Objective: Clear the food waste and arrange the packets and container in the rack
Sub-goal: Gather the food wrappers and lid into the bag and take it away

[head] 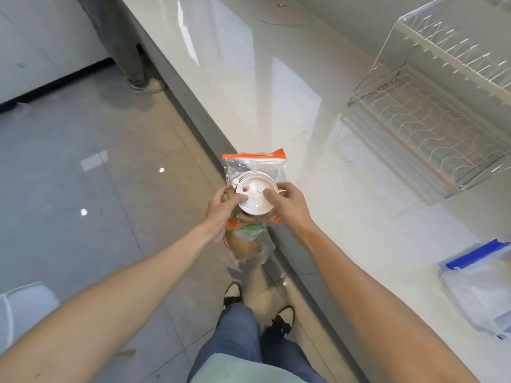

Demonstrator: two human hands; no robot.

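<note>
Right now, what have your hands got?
Left hand and right hand grip white container plus orange-zip packets. Rack empty, path clear.

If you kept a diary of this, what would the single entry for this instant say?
both hands: left hand and right hand hold white lidded container plus orange-zip packets at counter edge | rack: nothing placed yet
</note>
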